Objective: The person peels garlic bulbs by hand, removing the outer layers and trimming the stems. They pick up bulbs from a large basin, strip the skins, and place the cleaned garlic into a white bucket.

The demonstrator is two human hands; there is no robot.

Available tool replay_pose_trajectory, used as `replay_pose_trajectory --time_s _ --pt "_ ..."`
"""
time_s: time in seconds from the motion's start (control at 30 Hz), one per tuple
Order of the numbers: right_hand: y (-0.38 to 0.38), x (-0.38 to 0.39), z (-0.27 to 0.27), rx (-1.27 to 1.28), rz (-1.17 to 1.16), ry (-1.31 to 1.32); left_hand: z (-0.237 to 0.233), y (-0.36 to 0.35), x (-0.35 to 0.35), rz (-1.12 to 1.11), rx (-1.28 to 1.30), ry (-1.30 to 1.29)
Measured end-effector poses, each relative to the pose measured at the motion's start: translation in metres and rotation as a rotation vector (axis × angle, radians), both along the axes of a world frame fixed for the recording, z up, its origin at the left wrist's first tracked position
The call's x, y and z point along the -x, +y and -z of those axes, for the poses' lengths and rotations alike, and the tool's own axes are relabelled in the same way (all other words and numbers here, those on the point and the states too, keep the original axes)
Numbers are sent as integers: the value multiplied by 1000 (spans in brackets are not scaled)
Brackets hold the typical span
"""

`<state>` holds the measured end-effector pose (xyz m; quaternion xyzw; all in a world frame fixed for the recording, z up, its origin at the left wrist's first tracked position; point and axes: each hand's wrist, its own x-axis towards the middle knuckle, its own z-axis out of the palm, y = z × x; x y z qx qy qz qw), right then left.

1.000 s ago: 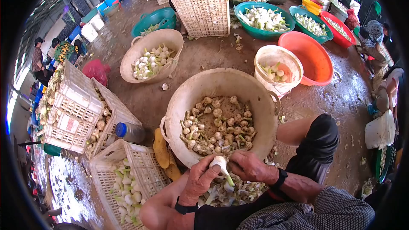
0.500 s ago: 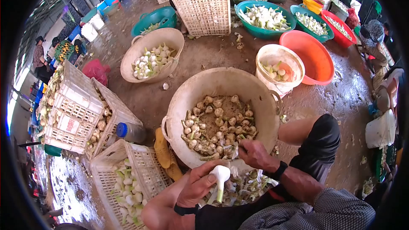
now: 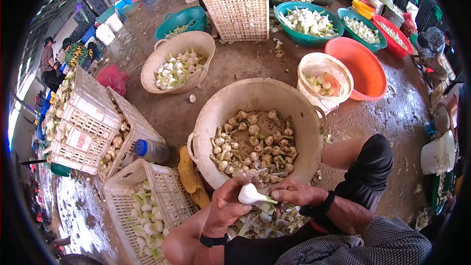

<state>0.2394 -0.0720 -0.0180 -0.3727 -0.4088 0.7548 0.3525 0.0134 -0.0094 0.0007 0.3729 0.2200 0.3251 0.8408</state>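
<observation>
A peeled white garlic bulb (image 3: 249,194) with a short green stem lies sideways between my hands. My left hand (image 3: 224,209) is closed around the bulb end. Thumb and fingers of my right hand (image 3: 300,194) pinch the stem's tip. Just beyond both hands, a large beige tub (image 3: 255,88) holds many unpeeled, soil-stained garlic bulbs (image 3: 269,149). Loose peelings (image 3: 267,223) are heaped below my hands, between my legs.
Peeled garlic fills a white crate (image 3: 169,194) at lower left and a beige basin (image 3: 177,86) farther off. A jar with a blue lid (image 3: 152,150) stands beside crates of unpeeled garlic (image 3: 86,127). At right are a white bucket (image 3: 325,76) and an orange basin (image 3: 360,68). Other people sit at both sides.
The garlic bulb has turned from stem-down to sideways, its stem pointing right. My right hand has come down from the tub's edge to the stem.
</observation>
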Motion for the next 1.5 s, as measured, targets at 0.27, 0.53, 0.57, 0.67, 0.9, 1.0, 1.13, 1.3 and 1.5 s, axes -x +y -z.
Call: replay_pose_trajectory --time_s 0.27,0.53,0.57,0.67,0.9,1.0,1.13,1.3,1.5 --pt "-3 -2 5 -18 2 17 8 1 -6 -12 -53 106" --pt "-2 -1 6 -76 -12 -99 11 2 -6 -52 -84 288" --pt "-4 1 8 -17 26 -22 12 2 -5 -52 -84 288" --pt "-5 2 9 26 49 50 18 2 -4 -38 -71 259" --pt "-2 4 15 114 333 157 21 1 -2 -33 -18 133" --pt "1 -1 17 101 395 180 24 2 -3 -50 -14 92" --pt "5 -7 18 -136 321 -123 18 2 -6 -64 68 36" --pt "2 -4 6 -179 229 -170 22 2 -7 -77 31 24" --pt "0 0 -5 -150 18 -122 29 1 -5 -87 -87 163"
